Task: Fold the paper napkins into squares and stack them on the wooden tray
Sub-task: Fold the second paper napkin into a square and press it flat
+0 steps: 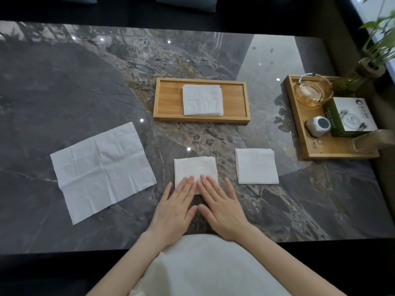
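Two flat hands, left hand [174,207] and right hand [222,207], fingers straight, are pressed on the folded napkin [194,169] at the tabletop's [64,82] near edge. Creases should be smoothed outward, corners kept aligned, before transfer onto the stack [202,99] in the wooden tray [166,99].

My two hands lie flat at the near edge of the table [64,86]. Straight ahead, past the folded napkin [195,167] under my fingers, bare table runs up to the wooden tray [168,99], so I can reach there with nothing in the way. On my left the big open napkin [102,169] covers a lot of table. Just to my right sits another folded napkin [256,166]. Farther right a second tray [307,144] is crowded with a glass bowl [313,90], a green box [350,116] and a plant [376,39].
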A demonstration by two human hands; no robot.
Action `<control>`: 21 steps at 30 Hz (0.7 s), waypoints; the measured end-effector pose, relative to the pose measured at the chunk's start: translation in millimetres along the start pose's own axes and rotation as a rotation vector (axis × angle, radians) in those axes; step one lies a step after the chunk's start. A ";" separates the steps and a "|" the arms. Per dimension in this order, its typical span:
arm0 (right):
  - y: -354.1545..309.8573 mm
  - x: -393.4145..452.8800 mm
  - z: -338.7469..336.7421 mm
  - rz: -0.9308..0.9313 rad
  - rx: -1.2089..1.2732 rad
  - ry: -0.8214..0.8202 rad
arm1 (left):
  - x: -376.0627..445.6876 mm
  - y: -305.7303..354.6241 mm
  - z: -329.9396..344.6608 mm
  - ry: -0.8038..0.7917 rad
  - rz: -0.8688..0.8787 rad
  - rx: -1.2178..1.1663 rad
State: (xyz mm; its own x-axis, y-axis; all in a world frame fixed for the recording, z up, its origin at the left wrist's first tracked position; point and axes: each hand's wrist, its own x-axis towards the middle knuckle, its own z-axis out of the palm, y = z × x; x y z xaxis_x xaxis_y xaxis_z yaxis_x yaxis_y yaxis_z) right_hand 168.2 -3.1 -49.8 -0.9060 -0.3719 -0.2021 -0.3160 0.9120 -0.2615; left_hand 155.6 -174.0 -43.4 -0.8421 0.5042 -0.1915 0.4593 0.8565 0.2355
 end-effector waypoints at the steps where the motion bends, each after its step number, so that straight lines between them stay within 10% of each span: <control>1: -2.8 -4.8 2.0 -0.005 -0.023 -0.008 | -2.2 1.3 0.6 -0.025 -0.013 0.011; 21: 29.9 15.2 -16.3 0.029 0.026 -0.042 | 36.7 -10.9 -6.8 -0.126 -0.214 -0.132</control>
State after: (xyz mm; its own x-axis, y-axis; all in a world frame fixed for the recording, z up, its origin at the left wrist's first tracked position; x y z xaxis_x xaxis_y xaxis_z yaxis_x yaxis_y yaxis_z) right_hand 140.3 21.3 -45.3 -0.9017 -0.3532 -0.2494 -0.2823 0.9179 -0.2790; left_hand 117.7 -165.6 -46.5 -0.8701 0.3305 -0.3657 0.2270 0.9272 0.2978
